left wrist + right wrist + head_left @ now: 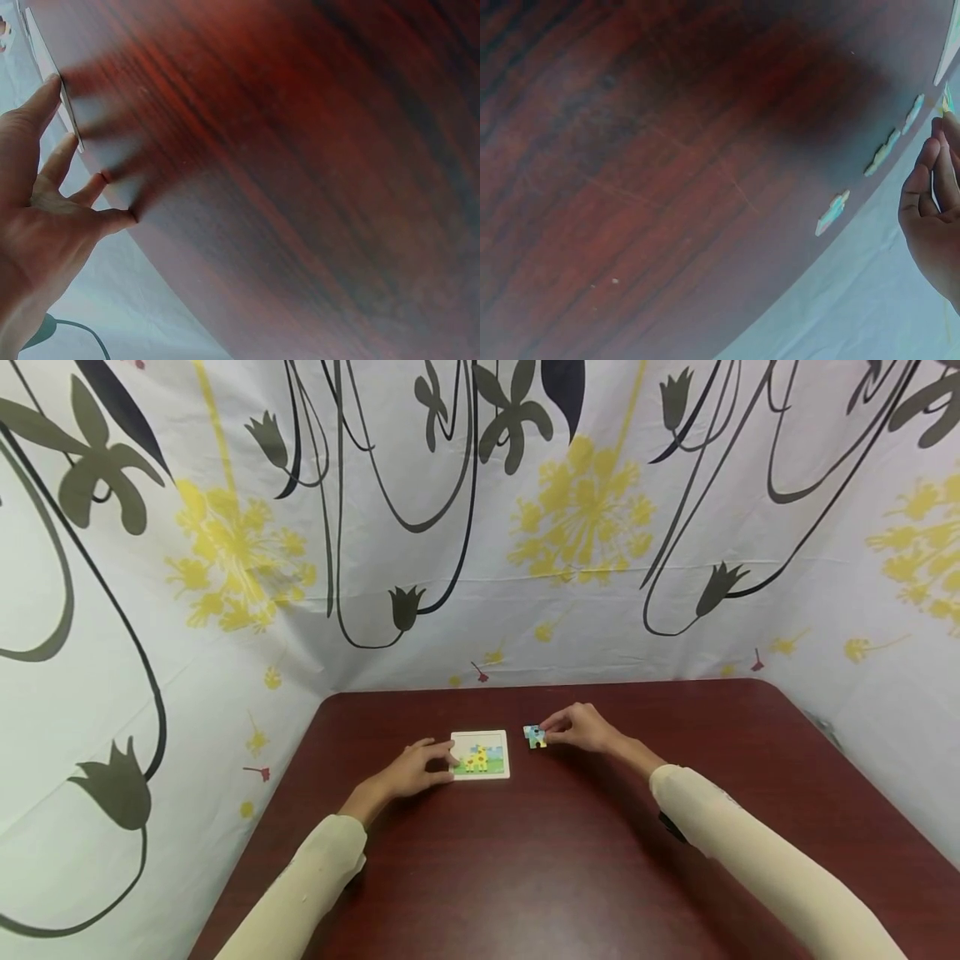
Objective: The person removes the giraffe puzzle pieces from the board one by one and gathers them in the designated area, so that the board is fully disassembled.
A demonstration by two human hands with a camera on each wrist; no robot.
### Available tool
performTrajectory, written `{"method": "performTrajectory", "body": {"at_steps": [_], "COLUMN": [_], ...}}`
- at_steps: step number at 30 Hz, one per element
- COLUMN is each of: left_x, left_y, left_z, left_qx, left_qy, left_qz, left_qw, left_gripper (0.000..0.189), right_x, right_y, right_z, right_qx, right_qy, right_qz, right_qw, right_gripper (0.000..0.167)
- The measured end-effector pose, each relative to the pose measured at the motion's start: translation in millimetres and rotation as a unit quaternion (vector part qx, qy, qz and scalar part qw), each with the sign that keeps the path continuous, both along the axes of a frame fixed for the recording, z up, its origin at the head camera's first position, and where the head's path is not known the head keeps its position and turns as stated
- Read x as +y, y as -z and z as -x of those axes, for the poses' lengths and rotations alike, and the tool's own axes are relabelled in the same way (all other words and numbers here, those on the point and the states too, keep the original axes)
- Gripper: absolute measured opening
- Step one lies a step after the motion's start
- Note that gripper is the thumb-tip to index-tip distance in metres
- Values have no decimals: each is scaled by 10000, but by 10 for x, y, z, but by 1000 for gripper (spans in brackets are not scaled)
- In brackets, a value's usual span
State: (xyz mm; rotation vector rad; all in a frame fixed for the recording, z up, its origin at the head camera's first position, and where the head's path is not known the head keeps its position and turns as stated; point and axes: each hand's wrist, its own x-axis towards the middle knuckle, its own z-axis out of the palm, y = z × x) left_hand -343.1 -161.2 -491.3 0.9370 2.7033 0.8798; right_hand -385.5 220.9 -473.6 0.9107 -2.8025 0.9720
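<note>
Touching the puzzle board (489, 740) with spread fingers, the left hand (409, 771) probably steadies it while the right hand (588, 730) pinches a piece (946, 100).

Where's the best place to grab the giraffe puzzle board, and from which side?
Probably its left rim, approached from the left. The giraffe puzzle board lies flat with a plain white border to pinch; the left hand is at that edge, while loose pieces lie off the right side.
</note>
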Motion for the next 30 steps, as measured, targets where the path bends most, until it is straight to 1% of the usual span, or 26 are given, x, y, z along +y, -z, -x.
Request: {"method": "performTrajectory", "body": {"at_steps": [11, 17, 22, 26, 30], "left_x": [2, 4, 3, 4, 2], "left_y": [3, 5, 4, 7, 7], "left_z": [-8, 17, 37, 35, 19], "left_qx": [-10, 5, -3, 9, 3], "left_qy": [8, -10, -34, -33, -38], "left_qz": [0, 25, 23, 34, 24], "left_qw": [10000, 10000, 10000, 10000, 10000], "left_gripper": [24, 23, 23, 23, 24], "right_x": [-31, -42, -65, -74, -76], "right_y": [157, 153, 151, 177, 203], "right_z": [-95, -129, -131, -127, -135], "right_qx": [-83, 2, 137, 158, 137], "right_qy": [-203, -156, -237, -234, -203], "right_qz": [-103, -180, -281, -340, -286], "right_qw": [9997, 9997, 9992, 9990, 9993], "right_gripper": [20, 20, 19, 17, 15]}}
